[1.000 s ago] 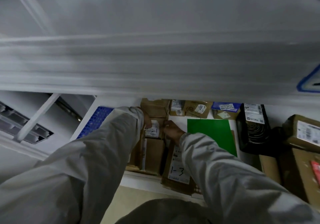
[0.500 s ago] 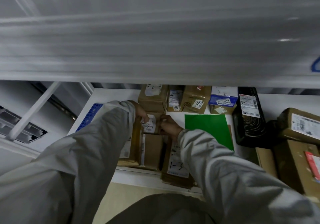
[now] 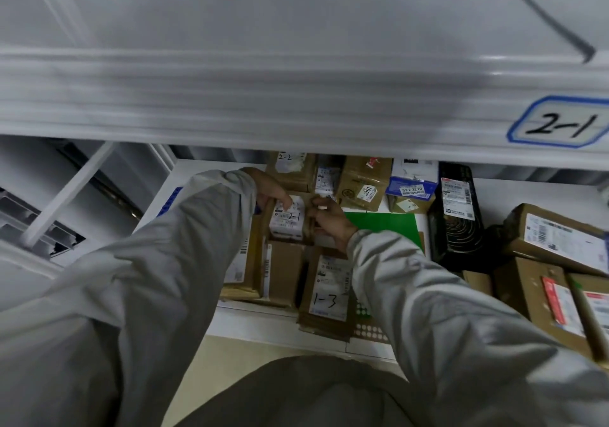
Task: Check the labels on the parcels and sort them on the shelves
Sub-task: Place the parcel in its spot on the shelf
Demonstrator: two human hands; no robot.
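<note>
Both hands, left hand (image 3: 272, 192) and right hand (image 3: 329, 220), are gripping the small box (image 3: 288, 219) marked 2-1 near the table's (image 3: 263, 327) left edge; next it probably needs lifting to the shelf tag (image 3: 560, 123) reading 2-1.

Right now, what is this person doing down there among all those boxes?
A person in a grey jacket is sorting parcels. Both hands grip one small cardboard parcel marked 2-1, the left hand on its left edge and the right hand on its right edge. It sits among other parcels on a low white shelf, next to a parcel marked 1-3. The shelf edge above carries a shelf tag reading 2-1, so that is probably where it belongs.
</note>
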